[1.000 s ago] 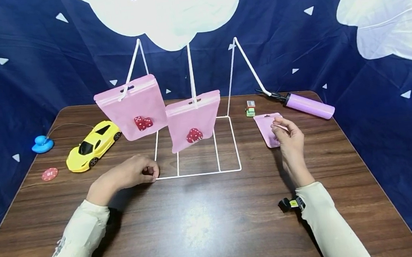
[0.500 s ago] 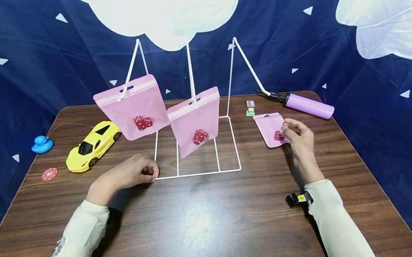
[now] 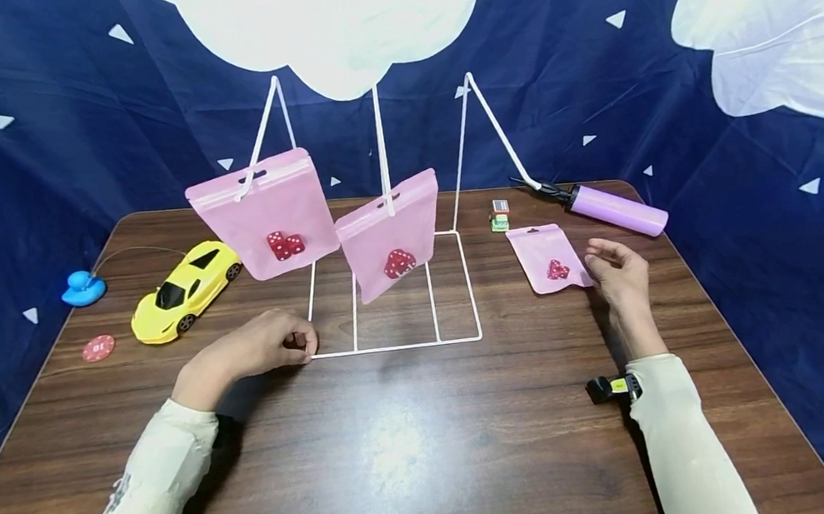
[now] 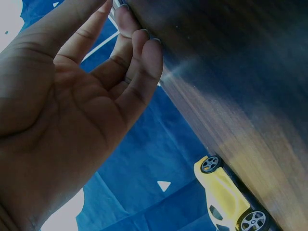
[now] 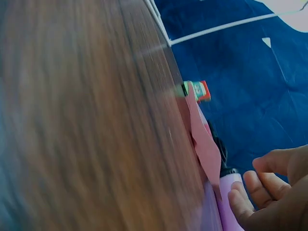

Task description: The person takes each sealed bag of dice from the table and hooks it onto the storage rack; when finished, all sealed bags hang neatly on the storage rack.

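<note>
My left hand (image 3: 259, 344) pinches the near-left corner of a white wire rack (image 3: 391, 349); its curled fingertips meet the wire at the top of the left wrist view. From the rack's left and middle arms hang two pink zip bags, the left bag (image 3: 256, 210) and the middle bag (image 3: 372, 240), red dice showing through each. A third pink bag (image 3: 541, 248), also with red dice (image 3: 557, 269), lies on the table at right. Beside its lower right corner is my right hand (image 3: 624, 281), fingers loosely bent, thumb and fingertips apart in the right wrist view.
A yellow toy car (image 3: 185, 293), blue rubber duck (image 3: 84, 289) and red chip (image 3: 98, 348) are at left. Behind the flat bag sits a small green toy (image 3: 500, 218). A purple pump (image 3: 618, 210) lies back right, below the rack's bare right arm (image 3: 504, 130).
My right hand has moved right, from over the flat bag to its corner, uncovering the dice. The middle bag has swung on its arm. The left hand has stayed on the rack.
</note>
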A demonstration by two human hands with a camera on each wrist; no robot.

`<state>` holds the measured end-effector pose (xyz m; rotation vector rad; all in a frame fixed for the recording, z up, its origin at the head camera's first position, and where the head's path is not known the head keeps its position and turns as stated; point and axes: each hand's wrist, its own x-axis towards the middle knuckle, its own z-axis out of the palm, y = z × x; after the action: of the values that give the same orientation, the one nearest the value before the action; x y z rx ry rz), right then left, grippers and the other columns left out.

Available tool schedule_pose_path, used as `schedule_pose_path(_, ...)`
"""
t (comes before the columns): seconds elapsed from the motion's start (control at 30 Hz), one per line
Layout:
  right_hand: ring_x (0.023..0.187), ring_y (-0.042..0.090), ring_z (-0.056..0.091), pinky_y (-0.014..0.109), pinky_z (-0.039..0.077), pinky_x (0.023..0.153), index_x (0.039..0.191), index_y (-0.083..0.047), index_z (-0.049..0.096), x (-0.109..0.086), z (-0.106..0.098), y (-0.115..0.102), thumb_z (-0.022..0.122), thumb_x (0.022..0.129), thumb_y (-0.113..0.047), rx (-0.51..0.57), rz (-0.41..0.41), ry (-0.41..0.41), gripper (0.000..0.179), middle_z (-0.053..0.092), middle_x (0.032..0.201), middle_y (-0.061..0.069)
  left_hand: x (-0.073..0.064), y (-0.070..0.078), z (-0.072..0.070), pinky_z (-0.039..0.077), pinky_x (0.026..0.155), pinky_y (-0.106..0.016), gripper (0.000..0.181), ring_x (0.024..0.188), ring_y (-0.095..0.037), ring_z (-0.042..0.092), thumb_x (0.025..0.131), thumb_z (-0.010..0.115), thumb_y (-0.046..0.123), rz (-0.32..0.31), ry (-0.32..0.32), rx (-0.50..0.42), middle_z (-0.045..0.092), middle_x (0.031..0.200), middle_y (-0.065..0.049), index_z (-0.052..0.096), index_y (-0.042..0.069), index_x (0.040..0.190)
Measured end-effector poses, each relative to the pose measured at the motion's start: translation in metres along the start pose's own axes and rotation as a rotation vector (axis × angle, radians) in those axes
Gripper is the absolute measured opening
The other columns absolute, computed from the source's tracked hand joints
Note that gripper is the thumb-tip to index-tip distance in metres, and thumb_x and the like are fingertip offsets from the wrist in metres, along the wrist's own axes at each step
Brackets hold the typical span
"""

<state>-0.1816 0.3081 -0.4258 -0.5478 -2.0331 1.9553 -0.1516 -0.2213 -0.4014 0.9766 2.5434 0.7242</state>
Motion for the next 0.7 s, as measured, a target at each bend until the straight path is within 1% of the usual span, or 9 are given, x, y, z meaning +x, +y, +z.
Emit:
schedule_pose_path(0.07,0.078,-0.001,0.063,0.015,0.053,0.065,0.116,-0.008,0.073,0.002,-0.004,-0.001,0.065,0.099,0.01,-0.015,0.019,-0.008,0.026,0.072,0.091,-0.011,0.0,0.0,-0.001,0.046,0.071,-0.031,0.021,0.077,-0.008,0.052,0.087,0.081,0.0,0.0,0.0,0.003,0.058,0.08,0.012,0.071,0.018,0.085)
schedule_pose_path(0.17,0.079,-0.003,0.063,0.014,0.053,0.069,0.13,0.004,0.067,0.004,-0.009,-0.001,0.064,0.1,0.009,-0.081,0.043,-0.028,0.031,0.071,0.087,-0.014,-0.001,0.001,-0.001,0.047,0.071,-0.031,0.021,0.077,-0.008,0.052,0.088,0.082,0.0,-0.005,0.0,0.005,0.059,0.08,0.011,0.071,0.018,0.085)
schedule_pose_path(0.23,0.077,-0.004,0.061,0.013,0.052,0.068,0.137,0.009,0.063,0.006,-0.012,-0.001,0.064,0.101,0.006,-0.141,0.056,-0.046,0.037,0.068,0.084,-0.016,-0.001,0.001,-0.001,0.047,0.071,-0.031,0.021,0.077,-0.007,0.052,0.088,0.082,0.0,-0.011,0.001,0.007,0.059,0.08,0.011,0.071,0.018,0.085)
schedule_pose_path(0.3,0.075,-0.004,0.059,0.013,0.05,0.066,0.141,0.01,0.061,0.007,-0.014,0.001,0.064,0.101,0.003,-0.195,0.067,-0.067,0.04,0.067,0.084,-0.015,-0.001,0.001,-0.001,0.047,0.071,-0.031,0.021,0.077,-0.008,0.052,0.088,0.082,0.0,-0.014,0.0,0.005,0.059,0.081,0.011,0.071,0.018,0.085)
schedule_pose_path(0.37,0.074,-0.004,0.057,0.013,0.049,0.066,0.142,0.011,0.061,0.008,-0.015,0.003,0.064,0.101,0.002,-0.237,0.066,-0.088,0.042,0.067,0.085,-0.015,-0.002,0.001,-0.001,0.047,0.071,-0.031,0.021,0.077,-0.008,0.052,0.088,0.082,0.0,-0.01,0.0,0.007,0.059,0.081,0.01,0.071,0.018,0.085)
schedule_pose_path(0.47,0.077,-0.005,0.058,0.012,0.049,0.069,0.141,0.012,0.06,0.008,-0.016,0.005,0.065,0.1,0.003,-0.278,0.049,-0.117,0.042,0.068,0.087,-0.014,-0.002,0.002,0.0,0.046,0.072,-0.031,0.022,0.077,-0.008,0.052,0.088,0.082,0.0,-0.008,-0.004,0.01,0.058,0.08,0.01,0.071,0.018,0.085)
schedule_pose_path(0.53,0.078,-0.006,0.057,0.012,0.047,0.07,0.141,0.012,0.061,0.009,-0.016,0.006,0.065,0.099,0.003,-0.325,0.027,-0.123,0.043,0.068,0.086,-0.016,-0.002,0.002,0.0,0.046,0.071,-0.031,0.022,0.077,-0.008,0.052,0.087,0.081,-0.001,0.002,-0.001,0.018,0.058,0.08,0.01,0.071,0.018,0.085)
schedule_pose_path(0.7,0.076,-0.006,0.055,0.012,0.044,0.071,0.138,0.01,0.064,0.011,-0.016,0.007,0.065,0.097,0.001,-0.421,-0.015,-0.123,0.043,0.07,0.087,-0.01,-0.001,0.0,0.0,0.047,0.072,-0.031,0.023,0.077,-0.008,0.052,0.087,0.081,-0.001,-0.003,-0.004,0.02,0.058,0.08,0.011,0.071,0.019,0.084)
